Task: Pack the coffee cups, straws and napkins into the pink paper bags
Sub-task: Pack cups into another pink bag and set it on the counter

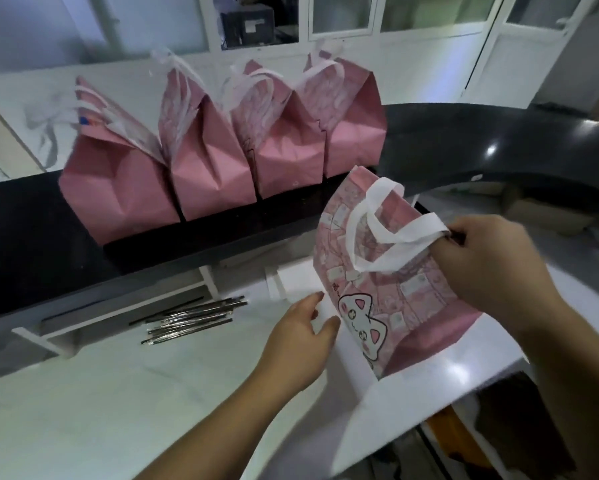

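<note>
— Bags! Four pink paper bags (221, 147) stand in a row on the dark shelf (31, 230), far past both hands. What lies nearer?

— Straws (190, 317) in shiny wrappers lie in a small pile on the white counter (100, 393), just to the left of the left hand (299, 336).

— What is that hand doing?

— It is flat and loose over the counter, fingers apart, holding nothing. Its thumb is right beside the edge of another pink bag (388, 299).

— The one with the cat face?

— Yes. This bag is flat and tilted, and sits between the two hands. Its bottom corner rests on the counter.

— And the right hand (488, 268)?

— It pinches the top of the bag by the white handles (388, 233), fingers curled tight on the paper. I cannot see any cups or napkins.
</note>
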{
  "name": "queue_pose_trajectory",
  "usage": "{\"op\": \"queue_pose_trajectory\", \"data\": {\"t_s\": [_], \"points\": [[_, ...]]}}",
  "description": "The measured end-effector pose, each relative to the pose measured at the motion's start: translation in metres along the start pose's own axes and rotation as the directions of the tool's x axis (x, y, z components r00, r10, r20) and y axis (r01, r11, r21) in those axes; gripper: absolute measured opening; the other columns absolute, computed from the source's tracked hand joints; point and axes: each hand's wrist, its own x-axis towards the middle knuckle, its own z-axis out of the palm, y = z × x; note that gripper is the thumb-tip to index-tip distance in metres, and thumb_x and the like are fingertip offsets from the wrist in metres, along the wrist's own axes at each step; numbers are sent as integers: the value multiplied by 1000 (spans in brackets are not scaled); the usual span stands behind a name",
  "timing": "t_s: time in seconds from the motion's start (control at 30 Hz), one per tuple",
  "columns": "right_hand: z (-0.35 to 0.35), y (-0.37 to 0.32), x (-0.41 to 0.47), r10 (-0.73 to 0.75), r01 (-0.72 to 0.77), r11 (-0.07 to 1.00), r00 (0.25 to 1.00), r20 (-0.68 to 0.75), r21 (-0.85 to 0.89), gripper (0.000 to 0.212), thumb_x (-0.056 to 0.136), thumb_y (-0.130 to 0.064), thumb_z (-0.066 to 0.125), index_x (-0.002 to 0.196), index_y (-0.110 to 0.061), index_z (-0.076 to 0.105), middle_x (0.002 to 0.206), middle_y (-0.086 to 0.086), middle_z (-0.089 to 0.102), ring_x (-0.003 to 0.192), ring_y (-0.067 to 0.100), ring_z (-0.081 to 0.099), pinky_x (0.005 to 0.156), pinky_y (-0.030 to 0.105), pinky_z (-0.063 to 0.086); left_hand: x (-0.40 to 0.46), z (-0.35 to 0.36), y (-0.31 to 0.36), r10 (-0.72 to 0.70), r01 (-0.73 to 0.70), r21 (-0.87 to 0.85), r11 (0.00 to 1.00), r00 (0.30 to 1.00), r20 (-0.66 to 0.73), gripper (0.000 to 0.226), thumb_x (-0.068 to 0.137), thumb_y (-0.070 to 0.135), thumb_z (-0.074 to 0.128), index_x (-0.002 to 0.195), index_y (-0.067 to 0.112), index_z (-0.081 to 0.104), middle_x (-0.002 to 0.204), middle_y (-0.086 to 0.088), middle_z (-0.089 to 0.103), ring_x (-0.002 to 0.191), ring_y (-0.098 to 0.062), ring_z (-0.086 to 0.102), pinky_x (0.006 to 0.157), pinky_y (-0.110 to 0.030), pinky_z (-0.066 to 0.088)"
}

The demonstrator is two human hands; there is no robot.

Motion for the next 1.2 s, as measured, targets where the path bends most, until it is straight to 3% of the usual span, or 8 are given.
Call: {"op": "queue_pose_trajectory", "data": {"t_s": [0.13, 0.23, 0.33, 0.53, 0.7, 0.83, 1.0, 1.2], "points": [[-25, 42, 46, -65, 67, 998, 997, -50, 24, 31, 95, -31, 58, 76, -10, 71, 65, 6, 68, 59, 28, 65, 53, 54, 59, 29, 45, 55, -51, 52, -146, 988, 999, 9, 44, 99, 56, 55, 143, 55, 50, 135, 33, 61, 117, 10, 58, 88, -17, 44], [-46, 76, 84, -122, 124, 992, 990, -66, 26, 32, 93, -30, 55, 79, -6, 72, 66, 12, 68, 60, 33, 65, 52, 54, 57, 55, 77, 98, -116, 114, -227, 967, 993, 4, 24, 91, 64, 53, 105, 83, 50, 101, 56, 60, 100, 26, 58, 78, -8, 43], [-67, 103, 122, -174, 178, 983, 980, -92, 33, 32, 92, -28, 55, 70, -8, 68, 60, 11, 64, 56, 34, 62, 50, 53, 56, 82, 105, 133, -122, 115, -283, 952, 993, -6, 21, 76, 77, 51, 93, 89, 48, 97, 58, 58, 103, 16, 62, 91, -23, 52], [-95, 135, 198, -236, 242, 970, 961, -141, 23, 36, 93, -28, 57, 61, -11, 62, 55, 7, 61, 48, 26, 56, 41, 34, 42, 136, 138, 190, -82, 86, -340, 937, 996, 25, 31, 74, 69, 59, 102, 83, 57, 106, 52, 63, 102, 22, 61, 107, -37, 51], [-103, 137, 263, -238, 250, 967, 953, -186, 48, 31, 86, -23, 55, 63, -4, 60, 55, 12, 56, 50, 31, 52, 44, 29, 36, 182, 146, 228, -113, 109, -344, 933, 994, 10, 52, 100, 40, 66, 149, 30, 54, 134, 20, 66, 118, -1, 64, 111, -40, 49], [-96, 122, 313, -216, 236, 969, 954, -206, 79, 26, 84, -18, 54, 64, -2, 57, 55, 12, 52, 49, 28, 45, 45, 28, 28, 216, 138, 244, -117, 99, -303, 948, 992, -39, 50, 97, 40, 66, 145, 33, 56, 112, 33, 66, 101, 9, 65, 100, -31, 55], [-72, 98, 371, -173, 197, 974, 965, -197, 111, 21, 89, -17, 56, 75, -3, 63, 61, 7, 53, 51, 23, 47, 51, 28, 34, 260, 125, 254, -142, 116, -264, 957, 987, -81, 66, 85, 43, 62, 148, 26, 54, 141, 5, 65, 128, -20, 61, 113, -46, 47], [-38, 73, 440, -129, 158, 973, 977, -170, 168, 24, 91, -13, 57, 67, -8, 53, 64, 6, 53, 53, 22, 47, 49, 26, 34, 309, 104, 264, -133, 104, -184, 977, 979, -157, 78, 81, 47, 53, 156, 34, 43, 149, 10, 57, 129, -12, 55, 107, -25, 40]]}}
